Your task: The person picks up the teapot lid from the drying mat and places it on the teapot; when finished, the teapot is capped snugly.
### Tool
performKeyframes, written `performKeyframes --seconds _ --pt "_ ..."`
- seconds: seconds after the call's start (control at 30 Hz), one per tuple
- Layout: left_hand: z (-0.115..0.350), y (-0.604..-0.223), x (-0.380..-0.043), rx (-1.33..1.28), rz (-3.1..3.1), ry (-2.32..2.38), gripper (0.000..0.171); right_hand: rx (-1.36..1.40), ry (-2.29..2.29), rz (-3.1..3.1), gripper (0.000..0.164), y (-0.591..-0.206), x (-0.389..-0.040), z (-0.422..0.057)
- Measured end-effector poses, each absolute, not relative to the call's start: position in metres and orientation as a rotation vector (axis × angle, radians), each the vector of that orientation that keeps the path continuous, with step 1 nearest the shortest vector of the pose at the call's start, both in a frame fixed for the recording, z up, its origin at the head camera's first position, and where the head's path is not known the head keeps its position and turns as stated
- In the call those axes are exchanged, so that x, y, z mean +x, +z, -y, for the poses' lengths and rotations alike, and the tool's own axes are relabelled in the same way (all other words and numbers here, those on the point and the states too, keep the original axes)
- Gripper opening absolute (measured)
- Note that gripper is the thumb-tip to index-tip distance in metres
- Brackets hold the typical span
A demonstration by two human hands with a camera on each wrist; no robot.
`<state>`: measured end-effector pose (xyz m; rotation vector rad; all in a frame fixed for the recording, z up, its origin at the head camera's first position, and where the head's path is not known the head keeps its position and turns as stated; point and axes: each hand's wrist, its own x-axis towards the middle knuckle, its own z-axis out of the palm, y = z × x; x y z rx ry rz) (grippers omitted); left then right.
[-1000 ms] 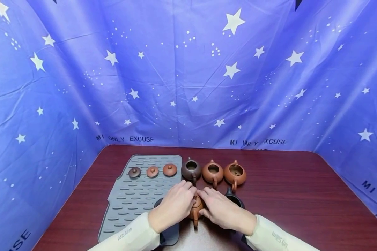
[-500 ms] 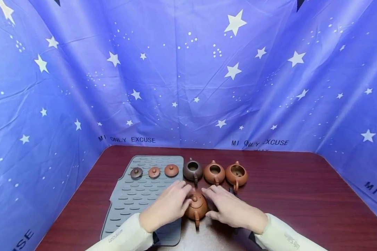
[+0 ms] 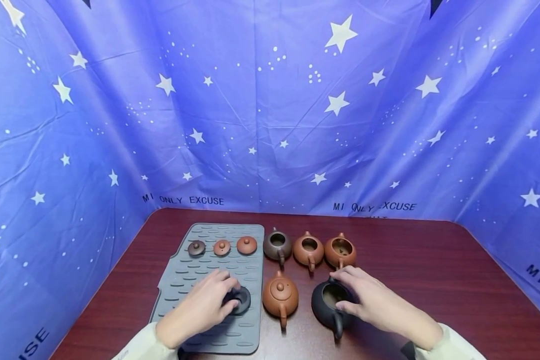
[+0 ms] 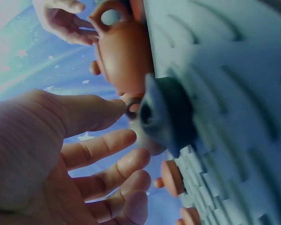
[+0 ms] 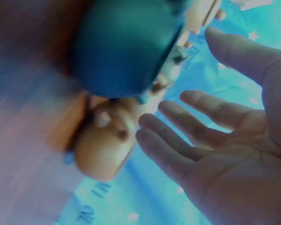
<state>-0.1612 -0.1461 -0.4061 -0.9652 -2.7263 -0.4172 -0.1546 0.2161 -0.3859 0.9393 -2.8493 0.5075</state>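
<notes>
A black lid (image 3: 244,301) sits on the grey mat (image 3: 247,340), partly covered by my left hand (image 3: 202,302) in the head view. The left wrist view shows the thumb (image 4: 96,113) and spread fingers apart from that lid (image 4: 175,112), with the thumb tip closest. On the table to the right stands a black teapot (image 3: 320,306) without its lid. My right hand (image 3: 373,302) reaches over its right side, and in the right wrist view its fingers (image 5: 215,112) extend, holding nothing. Between the hands, an orange-brown teapot (image 3: 274,300) wears its lid.
Behind stand three lidless teapots: a dark brown one (image 3: 272,250), an orange-brown one (image 3: 300,255) and another (image 3: 330,257). At the mat's far end lie a dark lid (image 3: 196,248) and two reddish lids (image 3: 246,244). A starry blue curtain (image 3: 270,110) surrounds the table.
Both hands have left the lidded orange-brown teapot and drawn apart. The left has moved left to the black lid, the right has moved right over the black teapot.
</notes>
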Motion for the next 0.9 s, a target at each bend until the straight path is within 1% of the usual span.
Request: performKeyframes --seconds 0.2,0.47,0.77,0.9 --pt "0.144 -0.415 -0.164 -0.964 2.762 -0.418 0.016 0.89 0.565 2.848 0.05 -0.399 -0.149 -0.229" --pt "0.144 -0.421 -0.167 -0.983 2.734 -0.406 0.015 0.878 0.689 2.855 0.046 -0.409 -0.149 -0.234" --pt "0.144 -0.424 -0.171 -0.999 2.672 -0.428 0.019 0.902 0.751 2.826 0.044 -0.411 -0.15 -0.236" --pt "0.141 -0.423 -0.173 -0.982 2.629 -0.424 0.017 0.878 0.782 2.849 0.045 -0.411 -0.15 -0.237"
